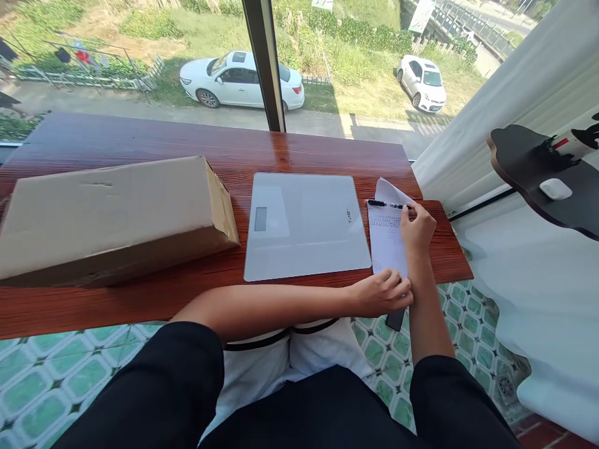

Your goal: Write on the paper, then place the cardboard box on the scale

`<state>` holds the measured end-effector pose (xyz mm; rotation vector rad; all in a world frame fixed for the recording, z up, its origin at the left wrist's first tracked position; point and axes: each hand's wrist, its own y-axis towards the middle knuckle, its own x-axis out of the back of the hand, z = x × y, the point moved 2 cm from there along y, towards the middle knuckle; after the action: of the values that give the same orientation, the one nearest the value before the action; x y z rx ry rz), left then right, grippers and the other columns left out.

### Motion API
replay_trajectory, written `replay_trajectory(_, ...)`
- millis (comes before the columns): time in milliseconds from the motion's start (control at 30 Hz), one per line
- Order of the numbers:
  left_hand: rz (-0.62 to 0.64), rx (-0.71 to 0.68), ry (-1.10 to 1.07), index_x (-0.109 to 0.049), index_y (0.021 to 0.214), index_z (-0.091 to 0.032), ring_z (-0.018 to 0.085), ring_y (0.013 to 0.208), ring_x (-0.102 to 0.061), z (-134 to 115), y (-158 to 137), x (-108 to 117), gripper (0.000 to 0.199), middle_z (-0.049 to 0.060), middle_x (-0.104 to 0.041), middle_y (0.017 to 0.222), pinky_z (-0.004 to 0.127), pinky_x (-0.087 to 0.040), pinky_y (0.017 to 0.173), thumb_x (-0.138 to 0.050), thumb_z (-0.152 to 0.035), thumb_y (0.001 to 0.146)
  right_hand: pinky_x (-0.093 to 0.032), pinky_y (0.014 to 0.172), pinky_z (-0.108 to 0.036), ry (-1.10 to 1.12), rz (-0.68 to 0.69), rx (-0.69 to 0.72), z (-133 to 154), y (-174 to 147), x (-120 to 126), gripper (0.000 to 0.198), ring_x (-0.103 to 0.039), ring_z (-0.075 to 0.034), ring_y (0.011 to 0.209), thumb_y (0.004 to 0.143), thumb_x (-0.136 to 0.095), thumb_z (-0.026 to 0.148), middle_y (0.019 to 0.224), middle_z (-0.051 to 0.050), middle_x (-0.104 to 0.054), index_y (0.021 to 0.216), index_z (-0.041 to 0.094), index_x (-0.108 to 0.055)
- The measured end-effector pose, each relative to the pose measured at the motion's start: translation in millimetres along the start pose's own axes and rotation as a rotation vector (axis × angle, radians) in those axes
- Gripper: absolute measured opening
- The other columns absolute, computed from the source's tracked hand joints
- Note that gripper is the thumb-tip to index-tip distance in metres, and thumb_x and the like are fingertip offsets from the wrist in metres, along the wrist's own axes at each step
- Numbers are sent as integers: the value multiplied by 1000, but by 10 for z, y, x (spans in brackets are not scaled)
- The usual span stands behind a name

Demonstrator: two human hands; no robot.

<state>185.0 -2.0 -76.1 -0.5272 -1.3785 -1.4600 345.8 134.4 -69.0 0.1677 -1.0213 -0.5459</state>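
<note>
A printed sheet of paper (386, 240) lies on a clipboard at the right end of the wooden table (140, 143). My right hand (416, 227) grips a black pen (381, 204) over the top of the sheet. My left hand (381, 293) reaches across my body and presses down on the sheet's near edge, fingers curled; the dark clipboard end (395, 320) sticks out below it. A white glass scale (304, 224) lies flat just left of the paper.
A long cardboard box (112, 215) lies on the table's left half. Beyond the table is a window with a dark post (264, 62) and parked cars outside. A white curtain (515, 93) hangs at right, beside a dark shelf (538, 168). Green tiled floor below.
</note>
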Motion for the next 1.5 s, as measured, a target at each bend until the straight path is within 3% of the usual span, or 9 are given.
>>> replay_trajectory(133, -34, -21, 10, -63, 113, -16, 22, 94, -62, 4, -2, 3, 25, 12, -68, 104, 38, -38, 80, -47, -20, 95, -49, 87, -37, -23, 26, 36, 2, -9, -23, 30, -69, -25, 89, 96, -52, 29, 100, -12, -75, 107, 15, -77)
replay_trajectory(267, -150, -43, 52, -64, 106, -15, 23, 96, -62, -10, -19, -12, 19, 10, -68, 98, 39, -37, 82, -50, -20, 94, -47, 88, -36, -36, 78, 34, 13, -18, -55, 30, -68, -27, 96, 96, -53, 30, 104, -12, -75, 109, 16, -76)
replay_trajectory(433, -159, -57, 75, -63, 103, -15, 19, 83, -59, 9, -23, 16, 16, 7, -67, 85, 36, -35, 74, -51, -20, 94, -43, 83, -34, -68, 114, 19, 33, -38, -64, 25, -67, -24, 93, 95, -56, 29, 103, -11, -75, 101, 16, -77)
replay_trajectory(633, -230, -90, 60, -62, 95, -14, 13, 67, -48, 67, -87, 232, 9, 1, -55, 70, 33, -28, 65, -56, -20, 92, -38, 76, -31, -42, 62, 69, 95, -63, -27, 23, -61, -19, 83, 95, -54, 29, 93, -8, -73, 94, 17, -73)
replay_trajectory(733, -236, -95, 79, -61, 93, -16, 12, 66, -46, 109, -209, 405, 8, -1, -51, 69, 32, -29, 65, -59, -23, 91, -35, 74, -31, -66, 43, 98, 120, -69, -28, 33, -58, -19, 80, 98, -47, 35, 86, -9, -71, 86, 16, -72)
replay_trajectory(1033, -121, 232, 238, -60, 93, -19, 13, 72, -52, 458, -885, 958, 8, -2, -59, 71, 33, -38, 76, -60, -25, 87, -38, 78, -34, -9, -11, 225, 94, -91, -71, 50, -59, -22, 81, 100, -31, 37, 81, -12, -69, 82, 16, -73)
replay_trajectory(1333, -89, 496, 493, -62, 92, -22, 14, 68, -55, 692, -1836, 1498, 18, -3, -64, 68, 34, -37, 70, -60, -13, 76, -38, 75, -34, -1, -5, 329, 42, -84, -100, 52, -60, -22, 77, 99, -30, 39, 80, -11, -71, 76, 16, -71)
replay_trajectory(1433, -62, 602, 538, -58, 80, -22, 15, 68, -53, 709, -2146, 1589, 9, -2, -62, 67, 34, -37, 69, -62, -14, 76, -37, 73, -34, -11, -29, 367, 14, -85, -113, 53, -60, -21, 75, 99, -31, 39, 79, -11, -71, 75, 16, -72)
replay_trajectory(1500, -57, 666, 571, -50, 69, -22, 15, 65, -49, 706, -2317, 1617, 16, -2, -56, 61, 34, -35, 65, -62, -16, 76, -37, 72, -34, -28, -52, 413, 5, -90, -118, 52, -60, -21, 74, 100, -32, 38, 78, -10, -71, 74, 17, -72)
